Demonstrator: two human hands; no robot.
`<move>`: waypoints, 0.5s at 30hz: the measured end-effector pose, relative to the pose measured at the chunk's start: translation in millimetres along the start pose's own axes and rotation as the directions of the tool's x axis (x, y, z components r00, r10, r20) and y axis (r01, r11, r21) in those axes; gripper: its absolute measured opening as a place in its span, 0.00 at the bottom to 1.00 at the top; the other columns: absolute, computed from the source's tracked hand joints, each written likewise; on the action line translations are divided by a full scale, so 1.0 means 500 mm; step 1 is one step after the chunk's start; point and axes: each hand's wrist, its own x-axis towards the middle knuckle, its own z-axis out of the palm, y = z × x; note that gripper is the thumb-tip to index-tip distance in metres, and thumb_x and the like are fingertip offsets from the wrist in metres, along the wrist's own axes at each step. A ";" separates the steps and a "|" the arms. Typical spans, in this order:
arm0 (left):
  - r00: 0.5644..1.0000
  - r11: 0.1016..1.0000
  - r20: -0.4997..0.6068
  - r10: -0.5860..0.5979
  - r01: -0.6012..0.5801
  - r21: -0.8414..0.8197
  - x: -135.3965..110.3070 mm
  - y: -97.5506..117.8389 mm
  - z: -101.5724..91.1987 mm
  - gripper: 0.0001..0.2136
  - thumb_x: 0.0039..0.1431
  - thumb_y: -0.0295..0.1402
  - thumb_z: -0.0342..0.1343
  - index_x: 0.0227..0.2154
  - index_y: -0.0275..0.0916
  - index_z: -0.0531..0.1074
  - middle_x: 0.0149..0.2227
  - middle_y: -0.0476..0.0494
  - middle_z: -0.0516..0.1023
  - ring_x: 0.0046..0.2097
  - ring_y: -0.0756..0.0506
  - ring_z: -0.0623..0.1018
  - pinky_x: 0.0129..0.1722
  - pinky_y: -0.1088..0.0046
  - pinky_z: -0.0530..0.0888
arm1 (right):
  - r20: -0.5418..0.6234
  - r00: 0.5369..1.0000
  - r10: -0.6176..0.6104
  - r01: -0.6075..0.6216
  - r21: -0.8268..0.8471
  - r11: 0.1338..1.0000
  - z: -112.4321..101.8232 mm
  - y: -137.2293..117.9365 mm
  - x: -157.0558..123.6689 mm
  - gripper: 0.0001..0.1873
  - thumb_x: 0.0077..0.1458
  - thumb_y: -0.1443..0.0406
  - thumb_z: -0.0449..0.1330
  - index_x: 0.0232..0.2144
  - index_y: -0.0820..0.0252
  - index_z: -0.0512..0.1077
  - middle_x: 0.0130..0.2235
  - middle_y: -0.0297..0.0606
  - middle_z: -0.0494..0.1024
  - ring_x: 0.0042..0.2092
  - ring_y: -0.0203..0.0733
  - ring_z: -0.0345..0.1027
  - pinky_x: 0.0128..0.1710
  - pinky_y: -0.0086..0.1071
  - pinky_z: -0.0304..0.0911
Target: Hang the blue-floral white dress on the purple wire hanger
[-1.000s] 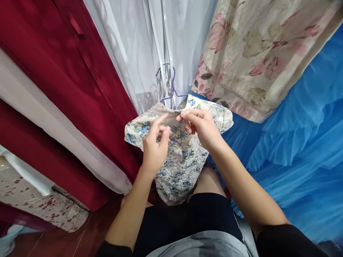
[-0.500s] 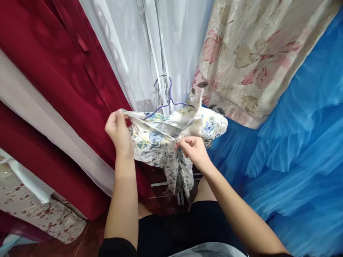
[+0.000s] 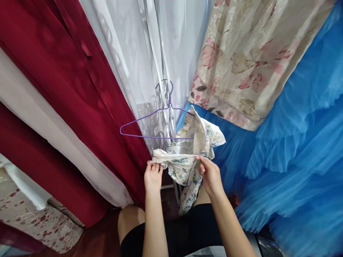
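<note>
A small floral garment (image 3: 189, 151), cream with blue and yellow flowers, hangs half off a purple wire hanger (image 3: 150, 125). Its right shoulder still sits on the hanger's right end; the left end of the hanger is bare. My left hand (image 3: 152, 175) pinches the garment's left edge, pulled down below the hanger. My right hand (image 3: 209, 172) is closed on the fabric at its right side. The hanger's hook is caught on a pale vertical rail (image 3: 160, 71) among hanging clothes.
A dark red dress (image 3: 66, 89) with a white layer hangs on the left. Sheer white fabric (image 3: 128, 53) hangs behind the hanger. A pink-flowered cream garment (image 3: 249, 53) and blue tulle (image 3: 294, 160) fill the right. My legs in dark shorts (image 3: 184, 228) and wooden floor (image 3: 99, 239) are below.
Both hands have pulled the floral garment down. Its left shoulder has slipped off the hanger, which now shows bare on the left. My left hand dropped from the hanger's left end to below it.
</note>
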 end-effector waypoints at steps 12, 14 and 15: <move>0.813 0.812 0.563 0.150 -0.426 0.400 -0.201 -0.028 0.135 0.12 0.67 0.42 0.57 0.36 0.38 0.76 0.44 0.41 0.76 0.48 0.43 0.77 0.50 0.69 0.72 | -0.079 0.993 -0.082 0.077 -0.065 0.995 -0.052 0.021 -0.027 0.12 0.51 0.55 0.65 0.30 0.59 0.76 0.29 0.36 0.76 0.31 0.40 0.69 0.31 0.31 0.66; 0.751 0.762 0.651 0.111 -0.485 0.429 -0.218 -0.021 0.142 0.12 0.68 0.41 0.55 0.35 0.39 0.76 0.43 0.41 0.75 0.47 0.42 0.77 0.50 0.68 0.72 | 0.224 0.974 -0.017 0.071 -0.236 0.969 -0.025 0.004 -0.049 0.12 0.53 0.55 0.66 0.29 0.58 0.78 0.31 0.37 0.78 0.36 0.45 0.72 0.38 0.34 0.68; 0.723 0.741 0.685 0.086 -0.506 0.441 -0.225 -0.016 0.144 0.11 0.68 0.40 0.55 0.35 0.39 0.77 0.43 0.41 0.75 0.47 0.42 0.77 0.50 0.67 0.72 | 0.349 0.936 0.040 0.072 -0.303 0.950 -0.015 -0.004 -0.061 0.12 0.54 0.55 0.66 0.28 0.57 0.78 0.31 0.37 0.78 0.37 0.47 0.72 0.40 0.36 0.69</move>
